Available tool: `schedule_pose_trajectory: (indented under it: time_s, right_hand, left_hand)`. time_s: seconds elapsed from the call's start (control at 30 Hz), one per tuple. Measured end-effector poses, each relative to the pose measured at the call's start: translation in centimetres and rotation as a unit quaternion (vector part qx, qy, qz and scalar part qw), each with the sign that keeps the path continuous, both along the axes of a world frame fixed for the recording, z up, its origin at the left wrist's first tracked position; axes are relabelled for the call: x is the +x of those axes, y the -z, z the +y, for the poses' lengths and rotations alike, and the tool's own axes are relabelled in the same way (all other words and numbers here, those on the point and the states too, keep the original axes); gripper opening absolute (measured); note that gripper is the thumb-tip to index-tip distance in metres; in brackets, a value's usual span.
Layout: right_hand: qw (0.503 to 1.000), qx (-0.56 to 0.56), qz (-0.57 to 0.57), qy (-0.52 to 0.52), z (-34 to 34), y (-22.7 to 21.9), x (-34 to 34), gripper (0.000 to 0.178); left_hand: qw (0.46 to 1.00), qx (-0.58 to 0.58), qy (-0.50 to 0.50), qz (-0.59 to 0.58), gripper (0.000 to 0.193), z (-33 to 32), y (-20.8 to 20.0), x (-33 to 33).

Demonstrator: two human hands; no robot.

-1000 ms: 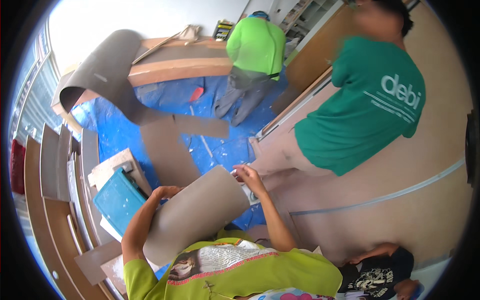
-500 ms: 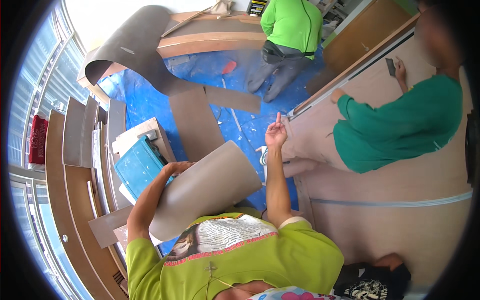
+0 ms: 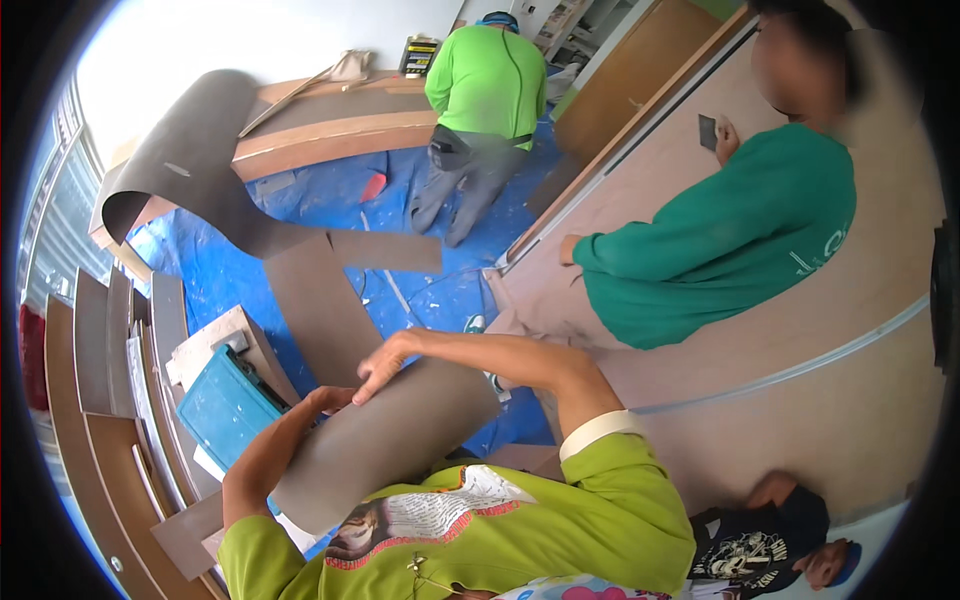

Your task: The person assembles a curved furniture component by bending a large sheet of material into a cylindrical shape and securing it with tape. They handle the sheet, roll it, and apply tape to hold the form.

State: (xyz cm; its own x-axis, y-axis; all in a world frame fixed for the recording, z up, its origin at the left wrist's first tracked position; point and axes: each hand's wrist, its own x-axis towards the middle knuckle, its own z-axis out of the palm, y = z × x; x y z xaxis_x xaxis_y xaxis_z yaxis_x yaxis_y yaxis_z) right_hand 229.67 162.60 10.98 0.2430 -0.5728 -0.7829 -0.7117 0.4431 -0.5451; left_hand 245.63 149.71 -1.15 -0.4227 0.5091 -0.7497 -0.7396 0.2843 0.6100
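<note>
A rolled grey-brown sheet (image 3: 400, 435) lies slantwise against my front, its curved side facing up. My left hand (image 3: 332, 401) grips its far left side, the forearm lying along the roll; part of its fingers is hidden. Reaching across from the right, my right hand (image 3: 388, 362) is over the roll's far edge, next to the left hand. Its fingers are stretched and slightly apart, pointing down at the sheet. I cannot tell whether the fingertips touch it.
Left of the roll are a blue toolbox (image 3: 228, 405) and stacked boards (image 3: 130, 470). Sheet strips (image 3: 318, 305) lie on the blue floor covering (image 3: 290, 205). One person in a bright green top (image 3: 488, 85) kneels ahead; another in dark green (image 3: 730, 240) holds a flat tool by the panel.
My right hand, raised with a finger up before, has swung left and down to the roll beside my left hand. The whole view has shifted to the right.
</note>
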Motion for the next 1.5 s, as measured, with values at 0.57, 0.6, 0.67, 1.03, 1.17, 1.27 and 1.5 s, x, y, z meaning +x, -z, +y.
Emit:
schedule_pose_trajectory:
  time_s: [0.57,0.6,0.67,1.03,1.17,1.27,1.5]
  right_hand:
    - [0.861,0.284,-0.369,0.204,7.9,3.4,-4.6,0.09]
    - [0.861,0.289,-0.361,0.213,7.8,3.1,-4.4,0.089]
    - [0.867,0.279,-0.35,0.219,7.7,2.1,-3.8,0.088]
    - [0.831,0.276,-0.37,0.31,8.9,3.2,-1.5,0.083]
    - [0.878,0.196,-0.298,0.318,7.9,4.1,-1.1,0.084]
    - [0.926,0.103,-0.262,0.252,5.8,1.2,-0.5,0.086]
    - [0.931,0.084,-0.179,0.307,3.7,-3.9,4.2,0.092]
  left_hand:
    - [0.988,-0.068,0.019,0.137,0.107,-5.1,-13.0,6.3]
    - [0.984,-0.087,0.018,0.152,0.108,-5.3,-13.3,6.8]
    - [0.979,-0.138,-0.001,0.151,0.114,-5.9,-14.9,8.4]
    - [0.856,0.101,-0.498,0.095,0.128,-0.7,-5.8,29.7]
    - [0.822,-0.119,-0.525,0.186,0.043,5.3,-2.9,30.7]
    - [0.782,-0.088,-0.564,0.25,0.034,5.8,-2.3,30.2]
    - [0.754,-0.033,-0.594,0.28,0.02,4.7,-2.4,29.6]
